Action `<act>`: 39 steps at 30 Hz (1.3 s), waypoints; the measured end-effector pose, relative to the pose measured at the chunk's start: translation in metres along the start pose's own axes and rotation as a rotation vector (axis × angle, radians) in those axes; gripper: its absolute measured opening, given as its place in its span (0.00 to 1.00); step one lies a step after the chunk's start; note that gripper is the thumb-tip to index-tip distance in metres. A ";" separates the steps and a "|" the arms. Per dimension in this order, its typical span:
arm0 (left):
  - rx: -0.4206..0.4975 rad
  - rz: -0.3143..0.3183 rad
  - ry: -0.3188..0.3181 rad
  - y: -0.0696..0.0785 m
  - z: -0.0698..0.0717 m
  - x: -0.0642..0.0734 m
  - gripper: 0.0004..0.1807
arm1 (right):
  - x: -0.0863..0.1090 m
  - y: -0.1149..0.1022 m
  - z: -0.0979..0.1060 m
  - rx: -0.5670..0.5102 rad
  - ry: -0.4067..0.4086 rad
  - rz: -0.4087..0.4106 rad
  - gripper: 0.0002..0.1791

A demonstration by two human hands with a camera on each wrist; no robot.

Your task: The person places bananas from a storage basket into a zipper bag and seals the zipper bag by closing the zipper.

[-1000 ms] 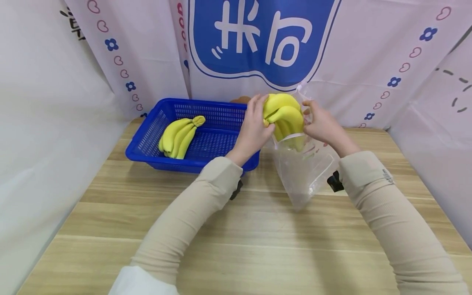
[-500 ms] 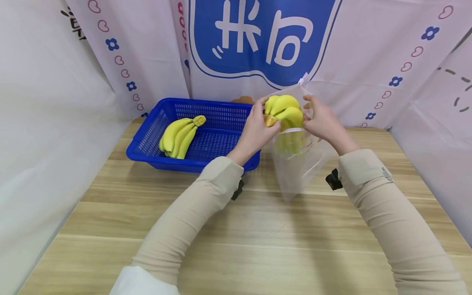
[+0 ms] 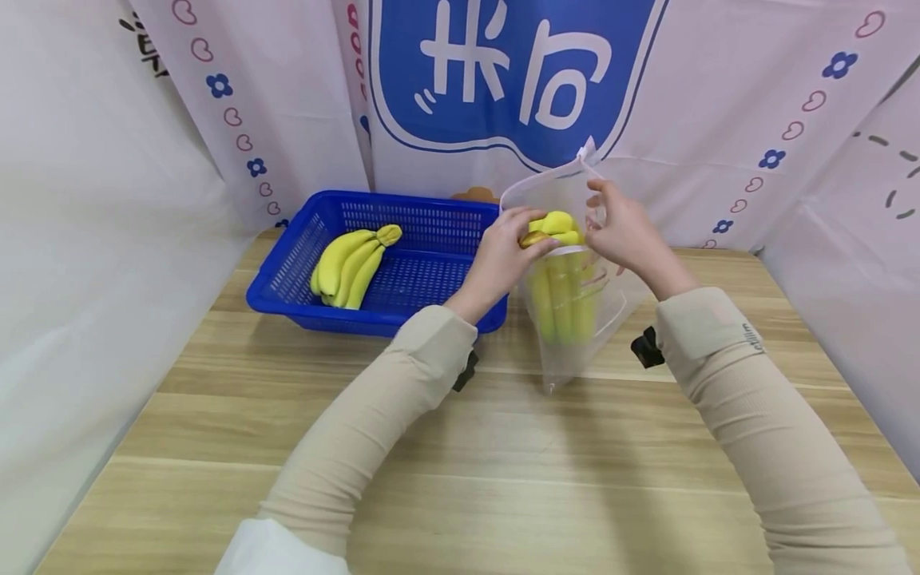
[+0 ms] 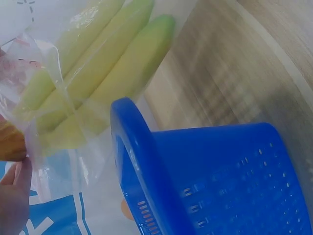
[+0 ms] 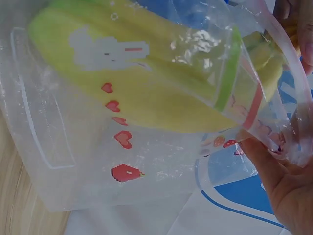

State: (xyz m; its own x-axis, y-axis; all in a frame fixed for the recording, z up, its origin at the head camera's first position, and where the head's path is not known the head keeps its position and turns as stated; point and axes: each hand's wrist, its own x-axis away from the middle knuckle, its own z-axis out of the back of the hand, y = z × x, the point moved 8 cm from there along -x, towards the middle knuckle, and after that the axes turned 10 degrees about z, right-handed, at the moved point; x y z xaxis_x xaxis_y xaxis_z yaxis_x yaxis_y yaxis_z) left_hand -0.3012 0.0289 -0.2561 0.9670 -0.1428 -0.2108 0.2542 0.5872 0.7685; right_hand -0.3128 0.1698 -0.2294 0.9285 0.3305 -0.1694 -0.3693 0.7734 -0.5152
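Note:
A bunch of yellow bananas (image 3: 564, 299) hangs tips down inside a clear plastic bag (image 3: 557, 371), its upper part showing at the bag's mouth. My left hand (image 3: 503, 251) grips the bunch by its brown stem end (image 4: 11, 142), seen at the edge of the left wrist view. On the other side, my right hand (image 3: 624, 231) pinches the bag's rim. In the right wrist view the right thumb and palm (image 5: 274, 181) lie against the bag, which bears small printed hearts (image 5: 123, 139) and a rabbit.
A blue plastic basket (image 3: 410, 279) stands left of the bag, with another banana bunch (image 3: 348, 267) in its left half. Both are on a wooden table (image 3: 460, 479). Behind rises a white printed cloth (image 3: 690, 120) with a blue sign.
The left hand has lowered the bunch deeper into the bag, turning it from slanted to upright. The bag's back edge now stands up higher, while the right hand has barely moved.

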 end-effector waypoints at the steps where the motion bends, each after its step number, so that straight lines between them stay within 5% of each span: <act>1: -0.001 0.000 -0.004 0.000 0.000 0.000 0.25 | 0.000 0.000 0.000 0.000 0.002 0.001 0.35; 9: 0.003 -0.040 0.054 -0.001 0.008 0.001 0.20 | 0.003 0.007 0.002 -0.048 0.012 -0.010 0.37; 17: -0.036 0.030 0.204 -0.022 0.031 -0.004 0.16 | 0.003 0.016 0.005 -0.062 0.022 -0.018 0.39; 33: -0.182 0.430 0.266 -0.114 0.090 -0.002 0.22 | 0.006 0.023 0.006 -0.063 0.018 -0.028 0.39; 39: -0.199 0.558 0.344 -0.151 0.117 0.007 0.25 | 0.006 0.026 0.005 -0.069 0.017 -0.026 0.39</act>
State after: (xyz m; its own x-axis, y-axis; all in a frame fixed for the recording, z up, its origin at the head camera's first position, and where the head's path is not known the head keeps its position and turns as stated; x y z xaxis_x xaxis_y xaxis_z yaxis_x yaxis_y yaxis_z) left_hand -0.3314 -0.1538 -0.3031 0.8846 0.4658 -0.0209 -0.3202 0.6395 0.6989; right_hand -0.3170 0.1943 -0.2399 0.9384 0.3011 -0.1697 -0.3423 0.7425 -0.5758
